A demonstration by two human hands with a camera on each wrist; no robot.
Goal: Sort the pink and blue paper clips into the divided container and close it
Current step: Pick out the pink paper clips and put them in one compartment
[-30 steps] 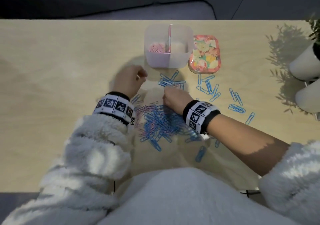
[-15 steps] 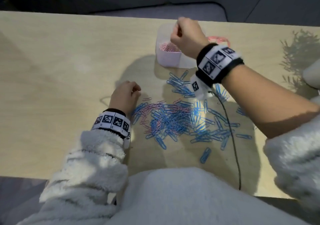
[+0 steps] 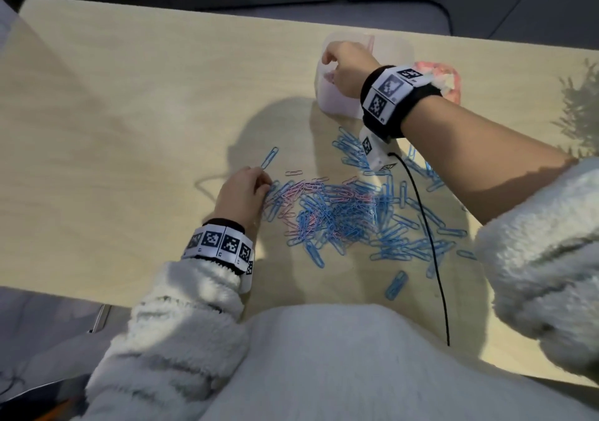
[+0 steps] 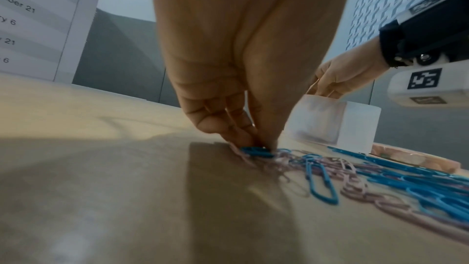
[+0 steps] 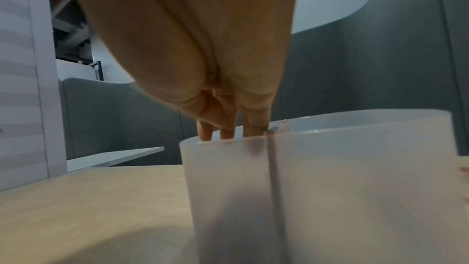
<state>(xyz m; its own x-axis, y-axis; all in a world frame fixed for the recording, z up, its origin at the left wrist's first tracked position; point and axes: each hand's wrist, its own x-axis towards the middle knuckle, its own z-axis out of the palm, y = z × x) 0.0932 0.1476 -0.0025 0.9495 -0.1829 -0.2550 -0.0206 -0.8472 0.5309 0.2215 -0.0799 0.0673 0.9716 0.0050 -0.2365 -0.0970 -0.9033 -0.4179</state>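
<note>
A mixed pile of blue and pink paper clips (image 3: 337, 213) lies mid-table. My left hand (image 3: 265, 183) is at the pile's left edge; in the left wrist view its thumb and fingers (image 4: 256, 144) pinch a blue clip (image 4: 259, 151) that still lies on the table. The frosted divided container (image 3: 337, 106) stands at the back. My right hand (image 3: 327, 64) hangs over its left compartment, fingers (image 5: 228, 131) pointing down past the rim beside the divider (image 5: 272, 168). I see no clip in them; their tips are hidden by the wall. The floral lid (image 3: 453, 80) lies right of the container.
More blue clips (image 3: 353, 154) are scattered between pile and container and to the right (image 3: 418, 245). One blue clip (image 3: 269, 157) lies apart above my left hand. A black cable (image 3: 432, 248) runs from my right wrist across the pile to the table's near edge.
My right hand left the pile, rose over the container and has now dipped its fingers into the left compartment. My left hand slid to the pile's left edge and pinched a clip.
</note>
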